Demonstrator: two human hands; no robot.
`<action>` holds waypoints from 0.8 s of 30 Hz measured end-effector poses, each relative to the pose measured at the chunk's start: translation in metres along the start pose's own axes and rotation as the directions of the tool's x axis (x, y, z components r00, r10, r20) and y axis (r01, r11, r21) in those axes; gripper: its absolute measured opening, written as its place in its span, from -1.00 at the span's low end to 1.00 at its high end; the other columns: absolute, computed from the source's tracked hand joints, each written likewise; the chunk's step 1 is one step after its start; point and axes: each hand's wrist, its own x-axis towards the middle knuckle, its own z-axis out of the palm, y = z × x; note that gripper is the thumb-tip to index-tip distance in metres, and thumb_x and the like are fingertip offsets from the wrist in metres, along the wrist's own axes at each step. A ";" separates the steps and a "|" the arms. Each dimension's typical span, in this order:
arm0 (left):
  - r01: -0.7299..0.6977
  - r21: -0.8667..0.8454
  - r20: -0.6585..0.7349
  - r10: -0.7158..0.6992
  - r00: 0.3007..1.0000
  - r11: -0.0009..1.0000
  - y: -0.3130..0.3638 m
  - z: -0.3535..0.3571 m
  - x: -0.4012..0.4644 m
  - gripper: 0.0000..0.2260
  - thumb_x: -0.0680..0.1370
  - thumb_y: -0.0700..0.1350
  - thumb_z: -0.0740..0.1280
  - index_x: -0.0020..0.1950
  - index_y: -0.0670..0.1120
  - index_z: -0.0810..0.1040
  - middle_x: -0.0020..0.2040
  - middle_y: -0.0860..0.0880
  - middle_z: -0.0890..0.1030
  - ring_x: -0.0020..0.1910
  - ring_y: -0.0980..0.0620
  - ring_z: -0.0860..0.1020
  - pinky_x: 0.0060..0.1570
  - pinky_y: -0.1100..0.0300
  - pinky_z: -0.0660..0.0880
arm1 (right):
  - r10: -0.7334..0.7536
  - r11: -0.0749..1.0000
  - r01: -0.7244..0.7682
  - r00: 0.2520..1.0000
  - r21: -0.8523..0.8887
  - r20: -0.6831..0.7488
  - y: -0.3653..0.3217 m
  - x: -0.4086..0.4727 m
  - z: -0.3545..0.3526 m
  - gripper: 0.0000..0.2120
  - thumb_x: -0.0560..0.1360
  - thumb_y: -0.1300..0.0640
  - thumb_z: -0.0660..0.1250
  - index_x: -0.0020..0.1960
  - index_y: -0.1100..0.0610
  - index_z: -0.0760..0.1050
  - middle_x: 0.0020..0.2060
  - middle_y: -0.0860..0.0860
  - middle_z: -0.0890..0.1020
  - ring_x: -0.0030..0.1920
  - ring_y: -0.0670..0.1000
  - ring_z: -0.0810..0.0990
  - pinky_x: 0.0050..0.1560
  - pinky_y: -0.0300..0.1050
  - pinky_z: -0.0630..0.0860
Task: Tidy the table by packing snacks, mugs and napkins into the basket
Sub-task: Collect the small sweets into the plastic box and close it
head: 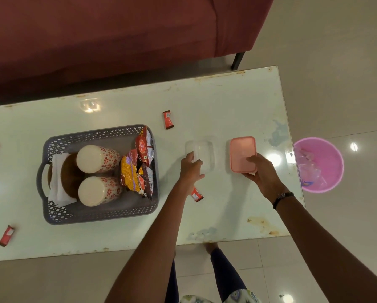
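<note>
Two hands: both on the worktop [227, 101], right of the basket [100, 215]
Left hand [191, 169]: fingers grasping the near-left edge of a clear tub [203, 154]
Right hand [263, 171]: fingers grasping the near edge of a pink lid [242, 153] — just beside the tub, at its 3 o'clock
Basket: two mugs [97, 158] on their sides, napkins [57, 178] at 9 o'clock, snacks [137, 165] at 3 o'clock
Loose sachets [168, 119]: scattered on the worktop — one under the left wrist
Bin [318, 164]: pink, on the floor past the worktop's right end

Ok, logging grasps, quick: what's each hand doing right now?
Left hand: gripping the clear box.
Right hand: gripping the pink lid.
</note>
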 end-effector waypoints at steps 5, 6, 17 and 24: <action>-0.005 -0.009 0.030 0.006 1.000 1.000 -0.007 -0.005 0.000 -0.58 0.55 -0.23 0.20 0.42 -0.08 0.29 0.38 -0.10 0.37 0.23 -0.06 0.41 0.14 0.00 0.54 | -0.163 0.972 0.141 0.981 -0.189 -0.104 0.003 0.015 -0.002 -0.70 0.49 0.32 0.20 0.19 0.16 0.50 0.09 0.07 0.55 0.13 0.12 0.51 -0.01 -0.05 0.55; -0.024 -0.008 0.020 0.024 0.999 1.000 -0.010 -0.006 -0.001 -0.59 0.55 -0.21 0.21 0.41 -0.09 0.31 0.38 -0.09 0.38 0.22 -0.04 0.42 0.18 0.00 0.53 | -0.197 0.957 0.163 0.972 -0.239 -0.126 0.005 0.018 -0.004 -0.69 0.48 0.29 0.23 0.20 0.14 0.49 0.11 0.06 0.56 0.15 0.12 0.52 0.09 0.00 0.54; -0.183 0.145 -0.329 0.221 0.918 0.972 -0.076 -0.031 -0.027 -0.78 0.54 -0.30 0.17 0.15 -0.20 0.48 0.14 -0.18 0.56 0.14 -0.13 0.54 0.17 -0.09 0.52 | -0.474 0.656 0.404 0.878 -0.638 0.068 0.086 -0.045 0.049 -0.90 0.47 0.30 0.32 -0.06 0.15 0.54 -0.11 0.04 0.61 -0.12 0.06 0.60 -0.09 -0.17 0.54; -0.157 0.145 -0.310 0.195 0.930 0.977 -0.093 -0.045 -0.027 -0.81 0.53 -0.30 0.19 0.10 -0.12 0.47 0.05 -0.06 0.55 0.10 -0.09 0.53 0.19 -0.11 0.49 | -0.479 0.425 0.398 0.861 -0.813 0.171 0.127 -0.040 0.110 -0.85 0.52 0.12 0.30 0.06 0.14 0.51 -0.04 0.04 0.58 -0.02 0.02 0.47 -0.11 -0.28 0.32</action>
